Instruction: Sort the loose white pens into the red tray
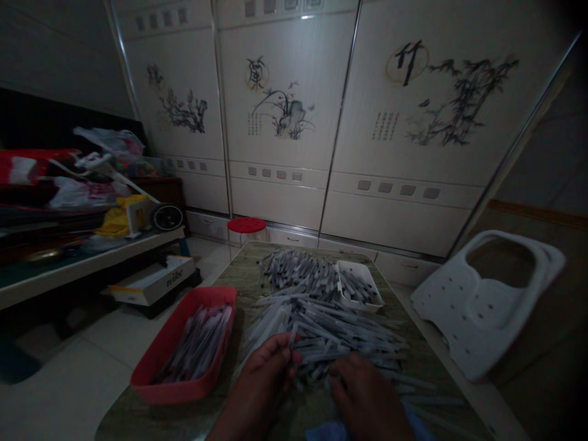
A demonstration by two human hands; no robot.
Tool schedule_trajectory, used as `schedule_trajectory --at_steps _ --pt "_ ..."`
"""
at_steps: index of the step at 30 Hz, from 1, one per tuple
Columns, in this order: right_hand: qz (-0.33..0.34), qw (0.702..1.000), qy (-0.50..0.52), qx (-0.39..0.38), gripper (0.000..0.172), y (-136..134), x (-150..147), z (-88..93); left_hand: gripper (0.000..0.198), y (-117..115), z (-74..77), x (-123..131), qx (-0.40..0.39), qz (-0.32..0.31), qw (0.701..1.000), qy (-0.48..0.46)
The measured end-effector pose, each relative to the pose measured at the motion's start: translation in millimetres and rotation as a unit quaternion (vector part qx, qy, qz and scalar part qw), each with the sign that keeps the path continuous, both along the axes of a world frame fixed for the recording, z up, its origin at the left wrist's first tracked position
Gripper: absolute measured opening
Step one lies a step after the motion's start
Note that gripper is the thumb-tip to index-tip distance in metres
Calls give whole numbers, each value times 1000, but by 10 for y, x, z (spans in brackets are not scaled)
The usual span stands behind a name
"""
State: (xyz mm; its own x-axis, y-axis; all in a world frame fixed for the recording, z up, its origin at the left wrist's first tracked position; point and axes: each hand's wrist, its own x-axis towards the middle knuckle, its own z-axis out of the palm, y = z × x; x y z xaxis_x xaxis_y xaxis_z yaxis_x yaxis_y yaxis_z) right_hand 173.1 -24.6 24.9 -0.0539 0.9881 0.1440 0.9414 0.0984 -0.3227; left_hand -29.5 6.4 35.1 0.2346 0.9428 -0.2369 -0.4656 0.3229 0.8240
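Note:
My left hand (271, 367) pinches a thin translucent tube (293, 335), pen-like in shape, between thumb and fingers. To its right, my right hand (361, 392) is closed with curled fingers; whatever it may hold is hidden. Just beyond both hands lies a wide loose pile of similar tubes (331, 327), some with dark ends. Farther back is a heap of shorter-looking pieces with dark tips (298, 269). A white tray (374, 285) holds more dark-tipped pieces. Left of my hands, a red plastic basin (184, 392) contains many thin tubes.
Everything sits on a low green-patterned table (119, 416). A red round stool (247, 225) stands behind it. On the right leans a white plastic folding chair or stool (482, 318). At left are a cluttered bench (138, 245) and an open box (156, 282).

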Motion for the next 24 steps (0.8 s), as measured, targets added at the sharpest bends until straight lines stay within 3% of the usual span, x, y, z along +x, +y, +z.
schedule_trajectory --at_steps 12,20,24 --pt "-28 999 -32 -15 13 114 -202 -206 36 14 -43 -62 -16 4 1000 -5" --pt "-18 999 -25 -17 13 131 -230 -163 33 -4 -42 -83 -11 5 1000 4" --pt "0 999 51 -15 14 130 -186 -106 32 -15 -39 -74 -9 -11 1000 0"
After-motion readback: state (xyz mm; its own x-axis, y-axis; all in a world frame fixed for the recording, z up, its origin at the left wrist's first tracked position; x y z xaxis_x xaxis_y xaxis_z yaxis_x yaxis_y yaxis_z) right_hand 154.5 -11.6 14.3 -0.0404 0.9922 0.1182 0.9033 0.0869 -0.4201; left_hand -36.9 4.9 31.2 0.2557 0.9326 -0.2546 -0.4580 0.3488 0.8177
